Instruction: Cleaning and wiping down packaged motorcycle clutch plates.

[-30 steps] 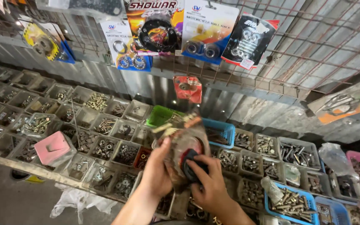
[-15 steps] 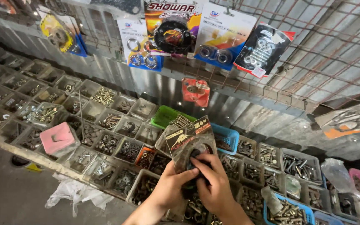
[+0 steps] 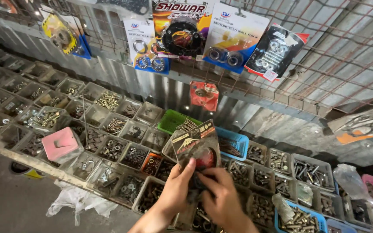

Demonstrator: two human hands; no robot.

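Corrugated metal sheeting (image 3: 238,108) backs the stall, and a wire grid (image 3: 346,56) leans out above it with carded parts hung on it: a black ring pack (image 3: 180,30), a blue bearing card (image 3: 234,41) and a small red packet (image 3: 204,95) lower down. Below runs a long shelf of small open bins (image 3: 109,129) filled with bolts, nuts and washers. A pink box (image 3: 60,143) sits near the shelf's front edge on the left, a green basket (image 3: 173,121) and a blue basket (image 3: 234,144) stand toward the back edge, and white plastic scraps (image 3: 76,200) lie on the floor below.

I hold a dark flat packet (image 3: 195,144) upright over the bins at the middle of the shelf, just in front of the blue basket. My left hand (image 3: 175,192) clasps its lower left edge, thumb across the front. My right hand (image 3: 221,196) grips its bottom from the right, fingers curled over the lower part. Both hands are closed on it. A red round part shows through the packet's front.
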